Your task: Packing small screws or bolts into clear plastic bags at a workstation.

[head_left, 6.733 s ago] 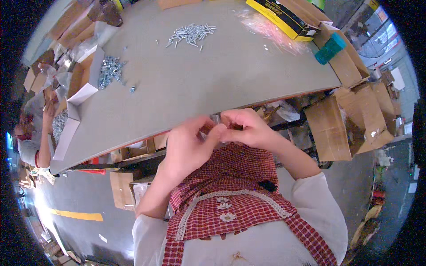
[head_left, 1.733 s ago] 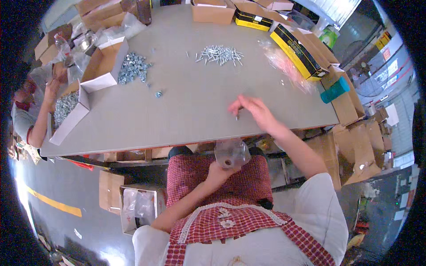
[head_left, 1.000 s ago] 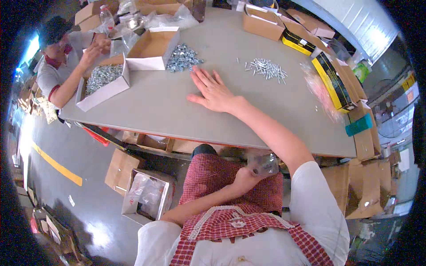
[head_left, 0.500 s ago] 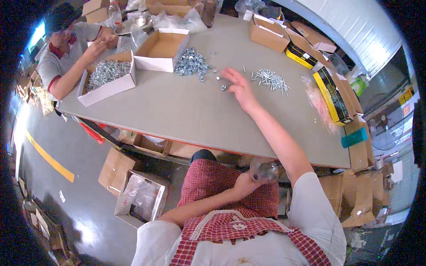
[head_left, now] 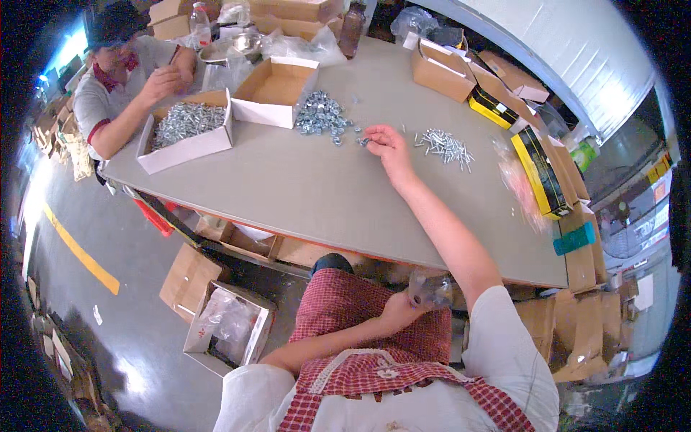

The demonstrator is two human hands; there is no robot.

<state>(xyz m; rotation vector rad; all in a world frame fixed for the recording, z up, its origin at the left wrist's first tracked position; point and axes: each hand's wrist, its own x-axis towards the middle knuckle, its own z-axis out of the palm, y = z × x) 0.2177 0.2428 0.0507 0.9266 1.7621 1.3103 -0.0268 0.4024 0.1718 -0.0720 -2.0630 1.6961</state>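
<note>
My right hand [head_left: 389, 151] reaches over the table, thumb and fingers pinched together on a small silver metal nut [head_left: 364, 142] at the fingertips. Just left of it lies a heap of similar bluish-silver nuts [head_left: 320, 115]. To its right is a loose pile of thin silver screws or pins [head_left: 445, 147]. Down at my lap, below the table edge, my left hand [head_left: 403, 311] is closed around a clear plastic bag [head_left: 430, 290]. What the bag contains is hard to make out.
Across the table at left, a person [head_left: 126, 86] works with both hands raised. A white box of screws [head_left: 191, 155] and an open carton [head_left: 270, 115] stand near them. Cartons [head_left: 440, 72] and a pink clear bag [head_left: 524, 176] line the right edge. An open box [head_left: 230, 331] sits on the floor.
My right hand's spread fingers have closed into a pinch on a nut beside the heap. My left hand stays at my lap with the bag. The whole view has shifted slightly.
</note>
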